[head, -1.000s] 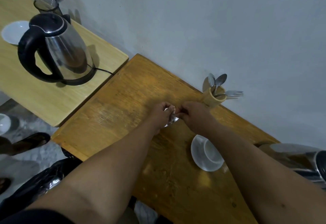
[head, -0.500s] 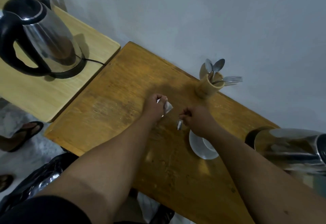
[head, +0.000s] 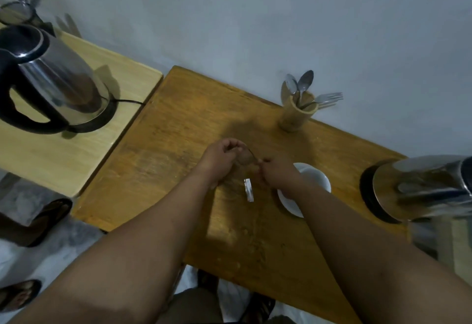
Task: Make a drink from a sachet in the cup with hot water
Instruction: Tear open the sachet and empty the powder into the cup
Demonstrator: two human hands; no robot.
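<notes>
both hands meet over the middle of the bench (head: pixel 178 124), pinching the sachet (head: pixel 246 158) between them: left hand (head: pixel 222 157) closed round its body, right hand (head: pixel 277 174) nipping its near end. a torn strip (head: pixel 248 190) lies on the bench just below the hands. the cup (head: pixel 313 179) on its saucer (head: pixel 290 202) sits immediately right of the right hand, toward the bench's right edge, so tipping the sachet goes rightward.

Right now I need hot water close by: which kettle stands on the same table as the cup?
The kettle at the right edge, beside the cup; the black-handled kettle sits on the paler table.
</notes>
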